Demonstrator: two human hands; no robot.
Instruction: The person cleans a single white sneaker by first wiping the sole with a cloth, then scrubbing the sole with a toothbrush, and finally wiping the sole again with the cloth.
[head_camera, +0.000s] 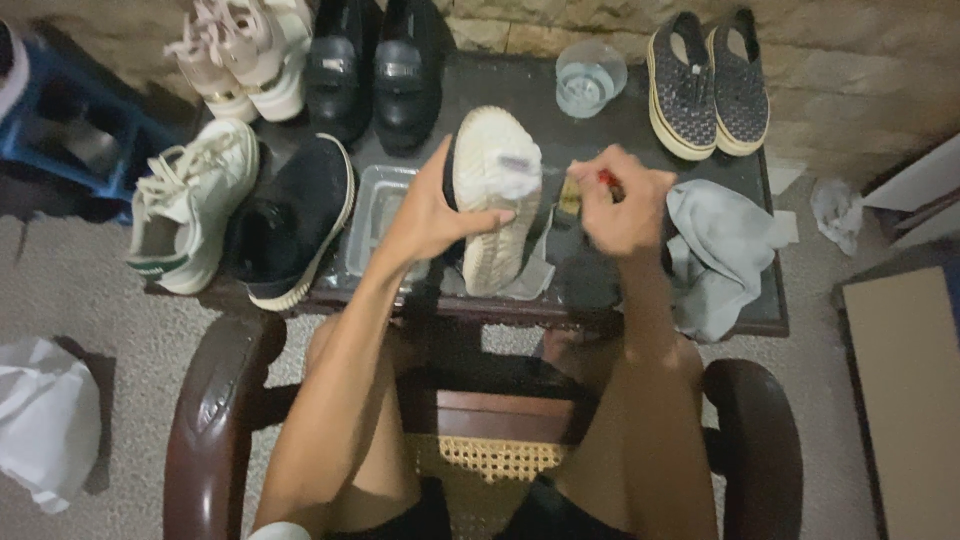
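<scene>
1. Holding a white-soled shoe (492, 195) sole up, the left hand (440, 215) has its grip clamped on it, thumb across the sole and fingers around the dark upper.
2. This shoe sits over the middle of the dark bench (600, 130), just above a grey rag spread under it.
3. At 3 o'clock from the shoe, the right hand (622, 205) has its grip closed on a small brush (572, 195) with a red handle; the bristle end is blurred and lies just beside the shoe's edge.
4. A white smear of foam (518, 165) lies on the sole near the toe end.
5. At 9 o'clock from the shoe is a clear plastic tray (375, 215), partly hidden by the left wrist.
6. Farther toward 9 o'clock lie a black sneaker (295, 220) and a white sneaker (190, 205), side by side at the bench's left end.
7. At 12 o'clock stands a clear cup (590, 75); toward 11 o'clock are black loafers (375, 70) and a pale pair (240, 55).
8. At 1 o'clock a dark slip-on pair (708, 85) leans by the stone wall.
9. A grey cloth (715, 255) lies at 3 o'clock, beside the right hand, hanging over the bench edge.
</scene>
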